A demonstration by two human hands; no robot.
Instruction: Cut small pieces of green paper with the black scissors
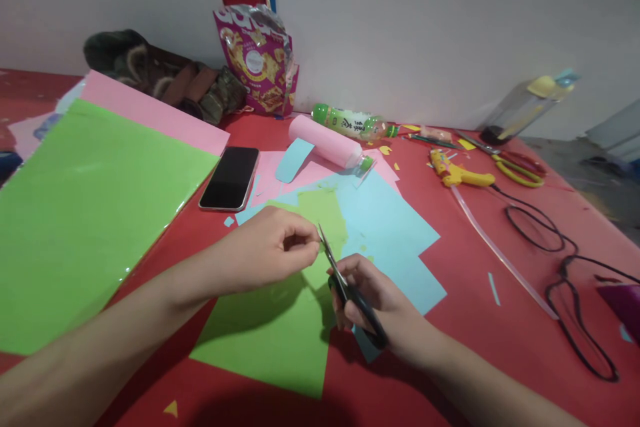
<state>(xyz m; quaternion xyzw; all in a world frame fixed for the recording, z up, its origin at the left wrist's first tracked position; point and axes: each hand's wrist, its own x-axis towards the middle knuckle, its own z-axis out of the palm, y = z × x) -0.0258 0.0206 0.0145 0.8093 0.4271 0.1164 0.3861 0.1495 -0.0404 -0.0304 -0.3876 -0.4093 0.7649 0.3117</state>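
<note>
My right hand grips a pair of black-handled scissors, blades pointing up and away from me. Their tips meet the pinched fingertips of my left hand. Whatever lies in that pinch is too small to make out. Below both hands is a sheet of green paper, with light blue paper beside and partly under it. Just beyond, a bottle wrapped in pink paper lies on its side, a light blue strip against it.
Left are a phone and a large green sheet pack. Behind stand a purple snack bag and a lying drink bottle. Right are a yellow glue gun with its black cord, yellow-red scissors and a clear water bottle.
</note>
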